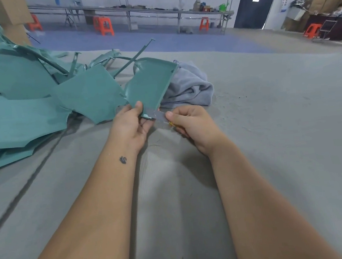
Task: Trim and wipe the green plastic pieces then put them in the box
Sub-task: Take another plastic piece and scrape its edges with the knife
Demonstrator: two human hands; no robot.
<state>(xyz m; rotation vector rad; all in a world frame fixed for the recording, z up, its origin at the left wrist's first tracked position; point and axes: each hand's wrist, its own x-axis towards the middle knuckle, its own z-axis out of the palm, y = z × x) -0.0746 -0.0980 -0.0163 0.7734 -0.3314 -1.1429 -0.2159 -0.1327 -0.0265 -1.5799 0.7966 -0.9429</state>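
Hands first: my left hand (133, 122) pinches the near corner of a green moulded plastic piece with one rounded end and a raised rim (151, 83), thumb on top and fingers underneath, holding it tilted up above the grey felt-covered tabletop (269, 120). My right hand (190, 123) is curled around a small grey blade with a yellow handle (161, 116), thumb pressing near the blade, whose tip meets the piece's near edge just beside my left thumb. I judge this to be the trimming step, with wiping and boxing yet to come.

From its thin wall and the way it stands out unsupported from a corner pinch, the piece looks light and fairly stiff. Its surface seems smooth, so it may slip; I would hold it close to the edge being cut, on the rim, with fingers kept out of the blade's path.

Just beyond the piece lies a crumpled grey cloth (189, 86), near at hand for wiping. To the left is a heap of green plastic sheets and offcuts (27, 101), some with ragged edges. I cannot see the box clearly; brown cardboard (15, 17) shows at the far left. Far off stand long benches and orange stools (103, 26).
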